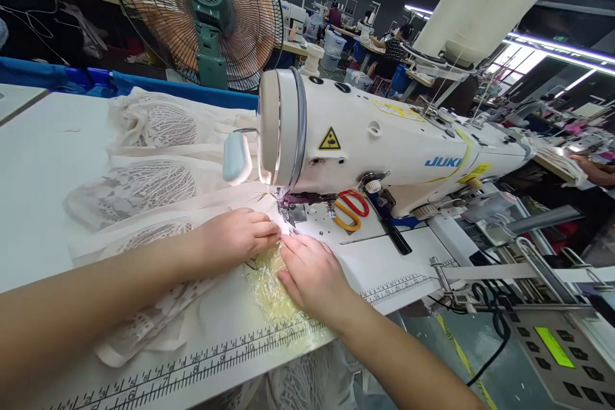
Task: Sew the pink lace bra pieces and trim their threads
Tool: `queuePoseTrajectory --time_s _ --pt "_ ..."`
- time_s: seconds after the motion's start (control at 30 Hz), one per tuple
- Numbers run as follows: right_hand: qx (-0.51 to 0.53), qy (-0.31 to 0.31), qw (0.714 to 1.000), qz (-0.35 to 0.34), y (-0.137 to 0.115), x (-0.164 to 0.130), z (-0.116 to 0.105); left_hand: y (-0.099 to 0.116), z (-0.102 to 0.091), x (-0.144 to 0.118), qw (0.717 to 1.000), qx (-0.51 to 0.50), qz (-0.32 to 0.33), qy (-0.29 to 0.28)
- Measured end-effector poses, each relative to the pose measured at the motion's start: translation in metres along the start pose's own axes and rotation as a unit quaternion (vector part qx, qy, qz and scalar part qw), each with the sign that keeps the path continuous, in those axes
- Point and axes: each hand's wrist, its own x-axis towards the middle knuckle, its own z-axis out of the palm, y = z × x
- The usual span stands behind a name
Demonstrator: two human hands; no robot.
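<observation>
Close to the needle of a white JUKI sewing machine [355,128], both hands work on pale lace fabric [158,186]. My left hand [240,234] has its fingers closed on the fabric's edge just in front of the presser foot [283,205]. Its fingertips almost meet those of my right hand [307,272], which pinches the fabric edge from the other side. Under and between the hands lies a crinkled, see-through yellowish sheet [273,288]. More lace panels spread to the left, and some lace [312,378] hangs below the table's front edge.
Scissors with red and yellow handles [353,208] lie behind the presser foot. A printed ruler [221,359] runs along the table's front edge. A big fan [206,13] stands behind; a control panel [557,346] is at lower right. People sit at machines farther back.
</observation>
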Motion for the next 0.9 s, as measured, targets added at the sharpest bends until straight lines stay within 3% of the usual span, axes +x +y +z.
queuePoseTrajectory --time_s 0.53,0.73,0.83,0.9 --pt "0.014 -0.007 1.000 -0.018 0.002 -0.001 -0.003 -0.010 0.001 0.001 0.999 0.009 -0.025 -0.029" --pt "0.035 -0.031 0.999 -0.017 0.003 0.000 -0.002 -0.018 0.000 0.006 0.995 0.029 -0.056 -0.076" --pt "0.057 -0.031 0.998 -0.022 0.001 0.003 -0.010 -0.021 -0.003 0.011 0.993 0.036 -0.079 -0.080" --pt "0.107 -0.031 0.993 -0.023 -0.004 0.000 -0.024 -0.020 -0.009 0.014 0.994 0.036 -0.088 -0.053"
